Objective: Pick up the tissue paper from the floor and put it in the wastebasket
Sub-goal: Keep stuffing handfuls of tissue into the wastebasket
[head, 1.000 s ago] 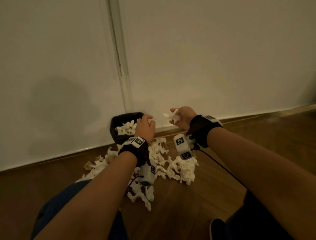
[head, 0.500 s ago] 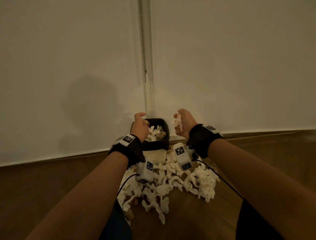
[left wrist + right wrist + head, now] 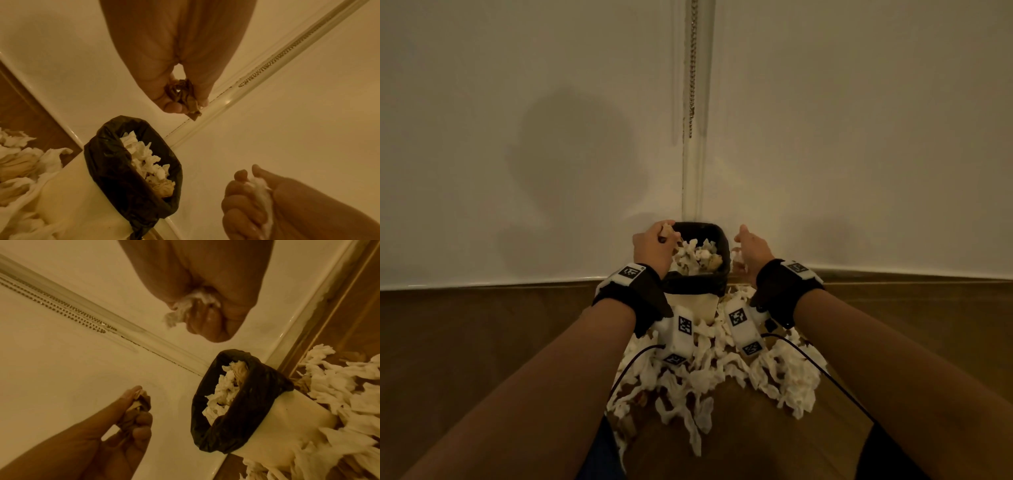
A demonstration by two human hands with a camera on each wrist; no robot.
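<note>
A small wastebasket (image 3: 693, 303) with a black liner (image 3: 115, 175) stands against the white wall, part filled with crumpled tissue (image 3: 697, 255). My left hand (image 3: 654, 245) hovers at the basket's left rim, its fingers pinching a brownish crumpled tissue (image 3: 183, 95), also seen in the right wrist view (image 3: 139, 402). My right hand (image 3: 751, 246) is just right of the rim, curled round a white tissue wad (image 3: 185, 308), also in the left wrist view (image 3: 261, 190). Many white tissue pieces (image 3: 722, 377) lie on the floor around the basket.
The wooden floor (image 3: 482, 342) meets a white wall and baseboard (image 3: 517, 282) directly behind the basket. A vertical trim strip with a bead chain (image 3: 692, 68) runs up the wall above it. My knees frame the bottom of the head view.
The view has centred on the basket. My left hand moved from over the basket to its left rim; my right hand came down closer to the right rim, still gripping its tissue.
</note>
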